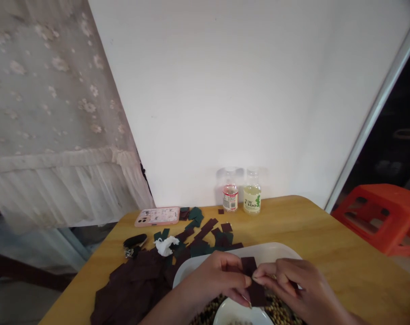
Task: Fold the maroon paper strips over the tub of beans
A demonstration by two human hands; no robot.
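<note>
My left hand (221, 275) grips a dark maroon rectangular piece (258, 293), thin and flat, that looks like cloth or card. The thumb lies across its front. My right hand (298, 282) is closed in a pinch, its thumb and forefinger tips at the face of that piece. Whatever the pinch holds is too small to make out. Both hands are over a white tray (276, 249) filled with small gold and dark beads (282, 311). Within the tray, below the maroon piece, sits a white bowl (225, 311) with small pale bits in it.
A heap of maroon pieces (130, 289) covers the table's left side, with green pieces (195, 216) scattered behind. Nearby lie a crumpled white tissue (166, 246), keys (133, 246) and a pink-cased phone (157, 216). Two bottles (230, 198) stand by the wall. An orange stool (384, 212) is at right.
</note>
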